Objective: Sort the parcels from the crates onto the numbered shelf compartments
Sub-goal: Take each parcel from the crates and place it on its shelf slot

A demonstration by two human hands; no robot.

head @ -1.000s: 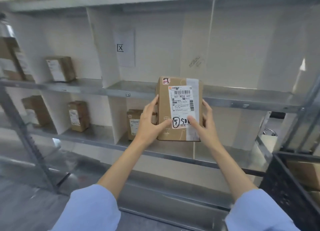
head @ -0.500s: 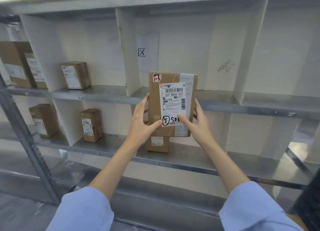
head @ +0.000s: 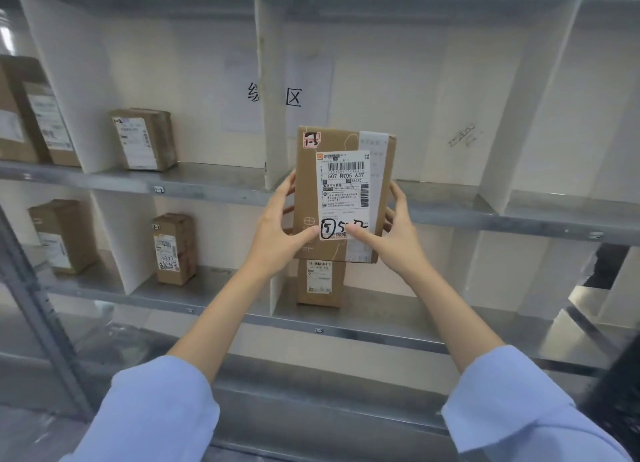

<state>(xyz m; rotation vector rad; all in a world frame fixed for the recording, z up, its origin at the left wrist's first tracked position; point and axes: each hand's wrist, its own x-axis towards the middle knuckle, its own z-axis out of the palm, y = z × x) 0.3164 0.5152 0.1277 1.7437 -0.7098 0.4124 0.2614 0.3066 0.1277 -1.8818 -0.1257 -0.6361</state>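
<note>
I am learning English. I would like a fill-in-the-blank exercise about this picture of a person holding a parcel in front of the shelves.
1. The handwritten circled number on the label of the held parcel is ____.
2. The left hand and the right hand grip it by its ____ half.
3. Both sleeves are light ____.
4. Directly below it, exactly ____ other parcel stands on the shelf.
Missing words: 5; lower; blue; one.
</note>
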